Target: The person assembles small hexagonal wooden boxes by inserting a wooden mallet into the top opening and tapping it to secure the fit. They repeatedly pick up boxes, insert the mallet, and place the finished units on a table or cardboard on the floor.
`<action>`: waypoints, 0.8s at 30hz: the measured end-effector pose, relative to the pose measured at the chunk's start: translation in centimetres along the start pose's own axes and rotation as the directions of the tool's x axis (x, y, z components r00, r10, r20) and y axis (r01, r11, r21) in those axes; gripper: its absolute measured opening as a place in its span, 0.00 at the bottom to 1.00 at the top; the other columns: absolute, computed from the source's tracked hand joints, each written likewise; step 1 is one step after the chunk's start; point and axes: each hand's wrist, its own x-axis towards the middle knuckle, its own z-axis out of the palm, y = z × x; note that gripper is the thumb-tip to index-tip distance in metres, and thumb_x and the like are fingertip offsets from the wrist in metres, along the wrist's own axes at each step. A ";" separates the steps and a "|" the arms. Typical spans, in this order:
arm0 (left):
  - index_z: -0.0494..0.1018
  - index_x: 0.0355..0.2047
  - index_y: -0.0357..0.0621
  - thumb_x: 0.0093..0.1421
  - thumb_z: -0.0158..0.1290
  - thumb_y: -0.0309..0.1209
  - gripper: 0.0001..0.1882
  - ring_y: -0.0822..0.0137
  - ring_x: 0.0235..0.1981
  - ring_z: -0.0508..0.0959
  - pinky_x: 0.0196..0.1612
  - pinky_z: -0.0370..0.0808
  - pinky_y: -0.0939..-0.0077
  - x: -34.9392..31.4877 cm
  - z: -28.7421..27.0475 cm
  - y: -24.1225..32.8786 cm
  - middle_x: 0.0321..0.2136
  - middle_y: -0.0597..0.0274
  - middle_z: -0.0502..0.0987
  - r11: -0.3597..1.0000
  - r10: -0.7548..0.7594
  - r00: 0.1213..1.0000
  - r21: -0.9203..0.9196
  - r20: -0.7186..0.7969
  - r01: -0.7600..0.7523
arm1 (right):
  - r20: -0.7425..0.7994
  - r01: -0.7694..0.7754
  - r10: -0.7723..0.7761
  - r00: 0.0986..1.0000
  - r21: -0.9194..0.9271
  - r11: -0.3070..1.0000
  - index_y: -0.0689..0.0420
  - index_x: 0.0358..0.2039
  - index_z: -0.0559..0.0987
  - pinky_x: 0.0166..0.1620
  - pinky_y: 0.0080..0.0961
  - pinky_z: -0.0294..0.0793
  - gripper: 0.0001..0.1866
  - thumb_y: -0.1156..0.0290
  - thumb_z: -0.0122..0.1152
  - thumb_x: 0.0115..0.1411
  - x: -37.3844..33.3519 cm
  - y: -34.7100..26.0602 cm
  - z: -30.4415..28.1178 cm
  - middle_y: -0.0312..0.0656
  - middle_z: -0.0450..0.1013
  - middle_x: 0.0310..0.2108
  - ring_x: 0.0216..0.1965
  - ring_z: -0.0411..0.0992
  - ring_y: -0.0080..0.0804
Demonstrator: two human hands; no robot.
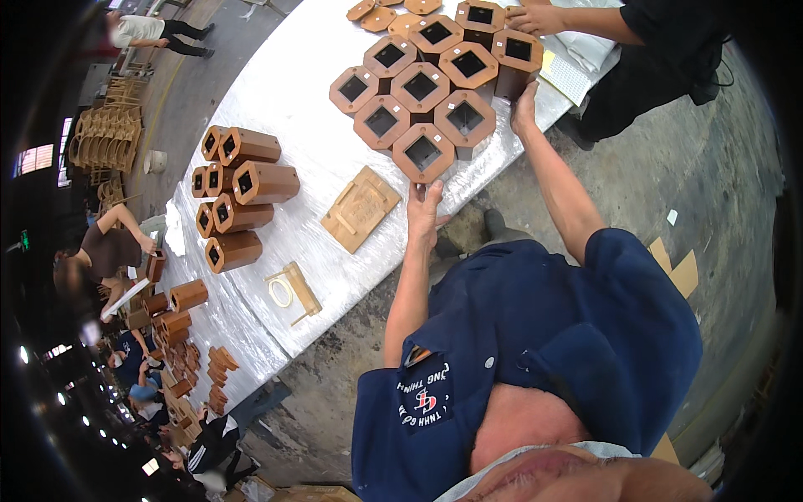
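Octagonal brown wooden boxes stand upright in a tight cluster on the wrapped table, each with a dark square opening on top. My left hand (424, 213) touches the near side of the closest box (424, 174), thumb and forefinger apart; its other fingers are partly hidden. Against the side of the rightmost box (512, 82) lies my right hand (525, 110), fingers stretched out. A co-worker's hand (537, 18) rests by the far side of that box. Left of the cluster's near end lies a flat wooden panel (361, 211) with raised strips.
More octagonal boxes (263, 183) lie on their sides at the left. A small wooden frame piece with a pale tape roll (280, 291) sits near the edge. Octagonal lids (376, 18) lie at the far end. Another person stands at right. Plastic wrap covers the table (284, 92).
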 end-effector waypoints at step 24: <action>0.71 0.52 0.30 0.51 0.61 0.34 0.30 0.42 0.56 0.70 0.59 0.67 0.57 -4.8 -11.8 -8.7 0.54 0.36 0.70 0.600 0.523 0.767 0.800 -0.372 -0.020 | 0.527 0.420 0.247 0.813 -0.826 0.376 0.65 0.54 0.72 0.58 0.39 0.66 0.25 0.61 0.58 0.62 -22.1 -2.6 -6.7 0.55 0.70 0.55 0.56 0.68 0.52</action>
